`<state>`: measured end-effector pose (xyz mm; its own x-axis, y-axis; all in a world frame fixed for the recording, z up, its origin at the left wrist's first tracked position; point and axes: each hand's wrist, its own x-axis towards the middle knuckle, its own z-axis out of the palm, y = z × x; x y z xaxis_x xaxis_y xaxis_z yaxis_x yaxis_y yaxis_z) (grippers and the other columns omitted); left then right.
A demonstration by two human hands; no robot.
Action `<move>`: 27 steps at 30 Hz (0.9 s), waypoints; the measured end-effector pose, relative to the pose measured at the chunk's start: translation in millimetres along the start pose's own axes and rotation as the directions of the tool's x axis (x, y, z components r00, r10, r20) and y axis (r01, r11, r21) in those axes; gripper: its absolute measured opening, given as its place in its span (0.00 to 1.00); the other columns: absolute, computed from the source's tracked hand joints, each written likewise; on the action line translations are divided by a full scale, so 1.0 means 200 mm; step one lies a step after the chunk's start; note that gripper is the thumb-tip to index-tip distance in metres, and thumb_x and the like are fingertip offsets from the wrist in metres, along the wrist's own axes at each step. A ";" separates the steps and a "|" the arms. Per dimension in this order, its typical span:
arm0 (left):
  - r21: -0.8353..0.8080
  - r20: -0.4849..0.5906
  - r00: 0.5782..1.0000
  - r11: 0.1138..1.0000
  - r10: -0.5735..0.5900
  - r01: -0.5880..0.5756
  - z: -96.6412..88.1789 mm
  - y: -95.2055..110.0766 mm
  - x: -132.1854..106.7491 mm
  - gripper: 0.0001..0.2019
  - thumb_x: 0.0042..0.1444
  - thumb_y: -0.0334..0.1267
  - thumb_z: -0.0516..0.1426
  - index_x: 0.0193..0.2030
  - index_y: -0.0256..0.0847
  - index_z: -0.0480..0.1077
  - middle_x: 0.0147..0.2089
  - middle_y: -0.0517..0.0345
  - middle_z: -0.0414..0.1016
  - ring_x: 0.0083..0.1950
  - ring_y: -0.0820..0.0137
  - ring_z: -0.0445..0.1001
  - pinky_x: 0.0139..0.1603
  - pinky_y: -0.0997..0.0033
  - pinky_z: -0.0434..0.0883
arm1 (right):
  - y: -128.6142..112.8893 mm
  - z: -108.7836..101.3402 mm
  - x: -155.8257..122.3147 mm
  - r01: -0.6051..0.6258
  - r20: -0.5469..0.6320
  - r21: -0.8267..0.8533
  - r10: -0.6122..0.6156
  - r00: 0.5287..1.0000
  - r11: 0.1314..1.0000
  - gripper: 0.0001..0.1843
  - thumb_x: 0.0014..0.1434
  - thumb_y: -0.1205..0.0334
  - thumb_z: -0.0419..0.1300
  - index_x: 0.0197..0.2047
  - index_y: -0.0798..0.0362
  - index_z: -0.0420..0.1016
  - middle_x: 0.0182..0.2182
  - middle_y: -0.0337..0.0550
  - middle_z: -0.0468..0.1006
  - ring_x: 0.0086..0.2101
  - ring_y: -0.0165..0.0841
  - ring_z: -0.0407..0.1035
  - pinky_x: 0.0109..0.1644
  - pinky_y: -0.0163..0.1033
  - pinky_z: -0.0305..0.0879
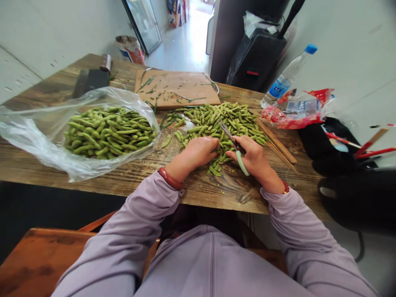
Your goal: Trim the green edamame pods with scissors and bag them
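Note:
A loose heap of green edamame pods (235,115) lies on the wooden table in front of me. My right hand (252,154) is closed round a pair of scissors (241,163) with pale green handles. Their blades point forward and left over the heap, slightly apart. At the near left edge of the heap is my left hand (201,152), its fingers curled together and pointing down; what they pinch, if anything, is hidden. A few pods lie on the wood between my hands. To the left, a clear plastic bag (40,123) lies spread open with many pods in it.
Behind the heap is a wooden cutting board (179,84) with green scraps. Wooden chopsticks (280,142) lie right of it. A water bottle (289,76) and red-and-clear packaging (301,109) stand farther right, beside a black holder (321,144). The table's front edge (216,204) is close to me.

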<state>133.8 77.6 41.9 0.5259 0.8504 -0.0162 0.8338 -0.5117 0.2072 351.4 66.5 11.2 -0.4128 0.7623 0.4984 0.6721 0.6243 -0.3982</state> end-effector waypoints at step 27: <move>-0.912 -0.192 0.971 0.393 -0.145 -0.122 -0.03 -0.05 0.01 0.11 0.53 0.39 0.64 0.39 0.33 0.81 0.39 0.53 0.81 0.41 0.69 0.75 0.47 0.69 0.70 | -0.02 -0.01 0.00 -0.006 0.046 0.061 0.003 0.999 0.998 0.27 0.59 0.53 0.68 0.60 0.49 0.71 0.45 0.48 0.76 0.38 0.40 0.75 0.42 0.47 0.76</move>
<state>124.7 84.8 46.3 0.3573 0.9231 0.1423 0.1102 -0.1930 0.9750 350.4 63.8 15.0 -0.4386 0.7710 0.4616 0.6357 0.6293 -0.4471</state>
